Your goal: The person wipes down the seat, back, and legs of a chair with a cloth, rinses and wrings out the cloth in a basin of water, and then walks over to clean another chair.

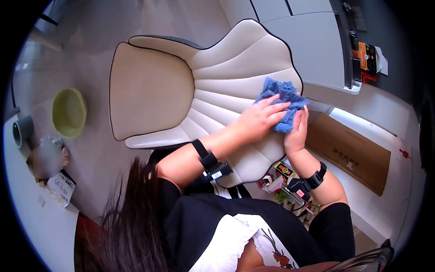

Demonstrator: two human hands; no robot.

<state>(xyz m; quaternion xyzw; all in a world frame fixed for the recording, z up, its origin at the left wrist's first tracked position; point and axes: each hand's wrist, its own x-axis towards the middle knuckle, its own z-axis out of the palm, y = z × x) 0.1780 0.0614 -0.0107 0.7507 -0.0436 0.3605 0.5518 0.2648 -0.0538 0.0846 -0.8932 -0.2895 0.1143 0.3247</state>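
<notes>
A crumpled blue cloth (282, 94) lies against the top edge of the cream chair's (217, 93) ribbed backrest, which has dark piping. My left hand (263, 119) presses on the cloth from above, its fingers bent over the folds. At the backrest's rim, my right hand (297, 129) holds the cloth's lower end between thumb and fingers. Part of the cloth is hidden under both hands. Each forearm wears a black strap with a small device.
A yellow-green basin (69, 113) and a grey bin (22, 130) stand on the floor at left. White cabinets (312, 47) rise behind the chair. Flat cardboard (346, 149) lies at right, and small boxes (284, 170) sit below the backrest.
</notes>
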